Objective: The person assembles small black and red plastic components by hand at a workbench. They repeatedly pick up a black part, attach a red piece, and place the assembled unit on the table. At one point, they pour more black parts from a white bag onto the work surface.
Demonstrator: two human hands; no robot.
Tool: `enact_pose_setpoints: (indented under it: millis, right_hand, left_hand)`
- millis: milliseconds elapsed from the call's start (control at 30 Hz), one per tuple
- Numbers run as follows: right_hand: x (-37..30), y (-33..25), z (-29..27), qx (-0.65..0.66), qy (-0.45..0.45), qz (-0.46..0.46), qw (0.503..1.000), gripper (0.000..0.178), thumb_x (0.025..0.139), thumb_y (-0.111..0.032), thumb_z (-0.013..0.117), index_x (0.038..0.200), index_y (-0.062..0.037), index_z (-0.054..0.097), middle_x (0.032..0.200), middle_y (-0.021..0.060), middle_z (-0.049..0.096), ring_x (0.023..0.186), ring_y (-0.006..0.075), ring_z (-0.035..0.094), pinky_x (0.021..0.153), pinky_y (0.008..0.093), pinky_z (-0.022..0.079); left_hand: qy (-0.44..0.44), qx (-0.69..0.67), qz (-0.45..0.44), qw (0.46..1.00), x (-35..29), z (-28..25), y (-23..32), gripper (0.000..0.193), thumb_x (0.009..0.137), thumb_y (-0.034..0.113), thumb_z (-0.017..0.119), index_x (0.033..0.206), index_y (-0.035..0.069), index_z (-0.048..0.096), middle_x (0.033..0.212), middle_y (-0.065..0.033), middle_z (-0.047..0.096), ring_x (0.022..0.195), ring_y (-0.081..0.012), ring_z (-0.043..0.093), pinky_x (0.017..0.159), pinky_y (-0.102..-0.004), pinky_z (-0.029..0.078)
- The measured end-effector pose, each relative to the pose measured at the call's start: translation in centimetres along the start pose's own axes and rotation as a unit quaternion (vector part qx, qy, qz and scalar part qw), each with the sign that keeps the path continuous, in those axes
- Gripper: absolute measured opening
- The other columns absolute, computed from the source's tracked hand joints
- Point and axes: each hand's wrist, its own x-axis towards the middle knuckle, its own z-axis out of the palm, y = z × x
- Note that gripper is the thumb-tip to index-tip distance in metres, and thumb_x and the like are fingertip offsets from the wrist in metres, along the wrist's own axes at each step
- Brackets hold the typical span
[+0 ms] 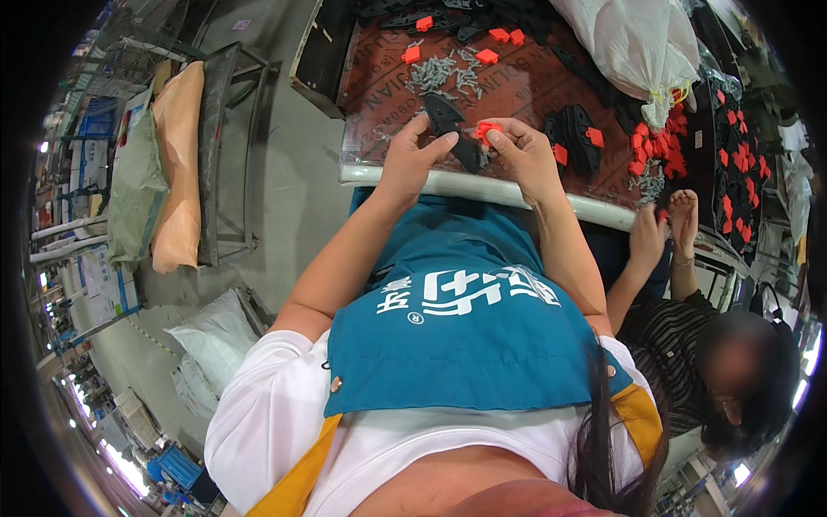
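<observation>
Over the table's near edge, my left hand [417,155] pinches a curved black plastic part [443,109] between thumb and fingers. To its right, my right hand [525,155] grips a small orange-red plastic clip [488,131], close to the black part. Whether the two pieces touch, I cannot tell. Beyond my hands lies a heap of grey screws [435,73], with loose orange-red clips [411,55] around it. Right of my right hand, several curved black parts [579,142] lie stacked, some with orange-red clips on them.
The brown table [366,108] has a pale rolled front edge [448,183]. A white plastic sack [637,43] stands at the right, near a pile of orange-red clips [644,151]. A co-worker's hands [659,228] are at the table on my right. A metal rack [228,155] stands left.
</observation>
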Motion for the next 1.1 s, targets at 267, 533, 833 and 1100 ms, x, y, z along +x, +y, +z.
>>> enact_pose_setpoints:
  millis: [267, 533, 833, 1100]
  right_hand:
    - [-0.1, 0.2, 0.4, -0.093, -0.008, -0.045, 0.995, 0.023, 0.091, -0.012, 0.06, 0.109, 0.002, 0.061, 0.091, 0.0038, 0.067, 0.081, 0.0065, 0.058, 0.074, 0.0219, 0.046]
    - [-1.0, -1.0, 1.3, -0.245, 0.003, -0.085, 0.966, 0.022, 0.091, -0.013, 0.061, 0.107, 0.0024, 0.06, 0.087, 0.004, 0.068, 0.076, 0.0061, 0.058, 0.068, 0.0209, 0.046]
    - [-1.6, -0.3, 2.8, -0.331, 0.041, -0.124, 0.935, 0.025, 0.088, -0.018, 0.064, 0.105, 0.0003, 0.06, 0.078, 0.0186, 0.063, 0.068, 0.029, 0.064, 0.062, 0.0322, 0.048]
    - [-0.4, 1.1, 2.4, -0.435, 0.122, -0.201, 0.869, 0.051, 0.078, -0.024, 0.072, 0.118, 0.0018, 0.053, 0.097, 0.0177, 0.063, 0.089, 0.0346, 0.061, 0.077, 0.0383, 0.049]
  left_hand:
    - [-0.055, 0.046, 0.022, 0.997, 0.1, -0.4, 0.3, 0.02, 0.085, 0.007, 0.064, 0.105, 0.002, 0.061, 0.095, -0.0015, 0.063, 0.085, -0.0078, 0.056, 0.075, -0.0231, 0.047]
    - [-0.123, 0.094, 0.037, 0.987, 0.9, -1.8, 0.7, 0.021, 0.086, 0.008, 0.064, 0.106, 0.003, 0.061, 0.094, -0.0008, 0.064, 0.083, -0.0078, 0.058, 0.072, -0.0226, 0.047]
    - [-0.183, 0.14, 0.042, 0.972, 1.0, -2.2, 1.4, 0.022, 0.087, 0.005, 0.063, 0.108, 0.001, 0.059, 0.096, -0.0034, 0.064, 0.088, -0.0103, 0.061, 0.078, -0.0268, 0.052]
    - [0.008, -0.149, -0.097, 0.984, 0.2, 0.3, -1.0, 0.019, 0.094, 0.017, 0.056, 0.107, 0.003, 0.058, 0.097, -0.0034, 0.06, 0.086, -0.0111, 0.059, 0.077, -0.0231, 0.051]
